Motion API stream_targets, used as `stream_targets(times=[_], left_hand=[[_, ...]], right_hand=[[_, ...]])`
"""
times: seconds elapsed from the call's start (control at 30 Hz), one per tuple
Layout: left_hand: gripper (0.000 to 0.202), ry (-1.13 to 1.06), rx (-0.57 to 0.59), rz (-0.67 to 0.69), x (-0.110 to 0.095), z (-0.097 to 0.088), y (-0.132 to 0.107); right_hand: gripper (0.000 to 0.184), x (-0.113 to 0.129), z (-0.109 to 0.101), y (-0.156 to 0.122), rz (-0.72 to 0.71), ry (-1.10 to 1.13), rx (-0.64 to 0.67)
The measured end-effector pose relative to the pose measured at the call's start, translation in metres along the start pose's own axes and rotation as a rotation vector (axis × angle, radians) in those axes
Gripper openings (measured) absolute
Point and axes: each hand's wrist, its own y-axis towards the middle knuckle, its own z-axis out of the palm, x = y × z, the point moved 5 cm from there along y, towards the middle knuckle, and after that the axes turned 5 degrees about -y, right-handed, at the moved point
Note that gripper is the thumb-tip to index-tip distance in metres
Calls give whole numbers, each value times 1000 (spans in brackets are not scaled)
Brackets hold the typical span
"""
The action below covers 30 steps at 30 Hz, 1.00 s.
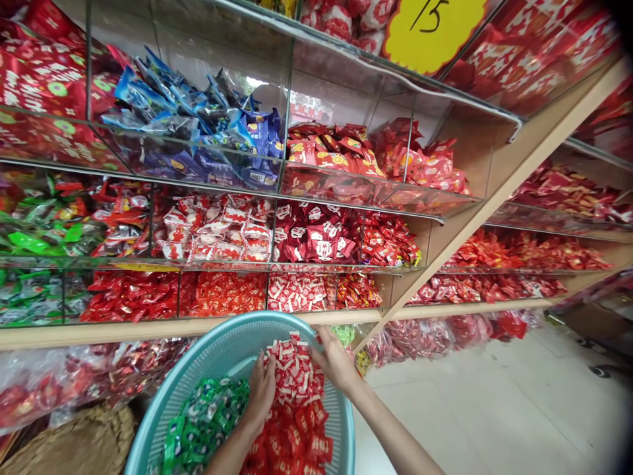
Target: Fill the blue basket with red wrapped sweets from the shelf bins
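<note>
A teal plastic basket (163, 402) stands below the shelves. In it, green-wrapped candies (205, 419) lie on the left, red-wrapped candies (291, 442) near the front, and small red-and-white candies (297, 369) towards the back right. My left hand (262, 382) is inside the basket, fingers stretched out along the left side of the red-and-white candies. Across from it, my right hand (336, 359) reaches over the right rim, thumb and fingers apart, at the right side of the same pile. Both hands look open; some fingertips are hidden among the candies.
Glass-fronted shelves (222, 267) hold compartments of wrapped candies. A yellow price tag (435, 33) hangs at the top. Bagged candies (420, 340) lie under the shelves on the right. A brown woven basket (74, 442) stands lower left, and a tiled floor (484, 402) extends right.
</note>
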Motion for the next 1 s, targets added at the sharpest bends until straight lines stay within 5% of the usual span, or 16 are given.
stream_targets(times=[0.23, 0.4, 0.57, 0.77, 1.0], left_hand=[[70, 1, 22, 8, -1, -2, -6], [66, -4, 15, 10, -1, -3, -6], [63, -6, 13, -6, 0, -1, -4], [60, -9, 10, -18, 0, 0, -4], [66, -5, 24, -22, -2, -2, -7]], right_hand=[[47, -17, -8, -20, 92, 171, -13], [35, -22, -3, -35, 125, 234, -19], [23, -29, 7, -41, 308, 333, -33], [12, -17, 22, -48, 196, 284, -25], [24, -6, 29, -49, 133, 260, -2]])
